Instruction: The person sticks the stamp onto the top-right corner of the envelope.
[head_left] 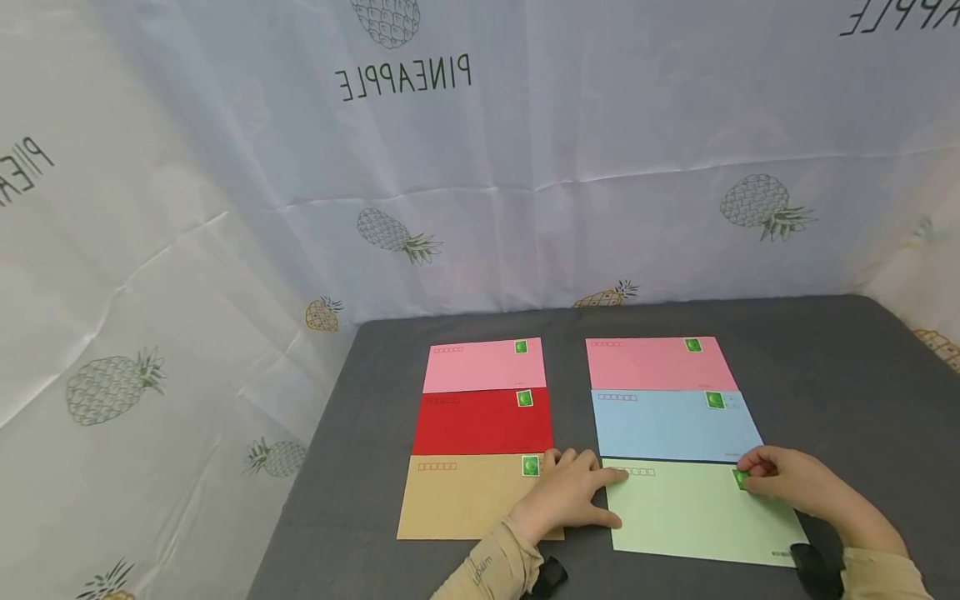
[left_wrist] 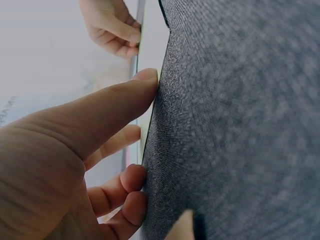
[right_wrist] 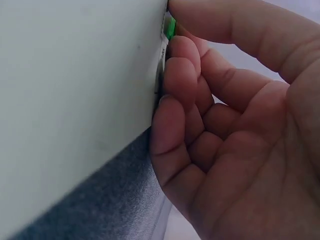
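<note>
A light green envelope (head_left: 690, 517) lies on the dark grey table at the front right. On its left edge rest the thumb and a finger of my left hand (head_left: 566, 493), spread apart; the other fingers touch the table near the tan envelope (head_left: 465, 500). At the green envelope's upper right corner, my right hand (head_left: 802, 482) pinches a small green stamp (head_left: 741, 478) between thumb and fingers. In the right wrist view a sliver of the stamp (right_wrist: 171, 28) shows at the fingertips, against the envelope. Fingers cover part of the stamp.
Behind the green envelope lie a blue envelope (head_left: 667, 427) and a pink envelope (head_left: 645, 365). The left column holds the tan one, a red envelope (head_left: 480, 427) and another pink envelope (head_left: 480, 371). These bear green stamps at upper right. A pineapple-print cloth (head_left: 487, 233) hangs behind.
</note>
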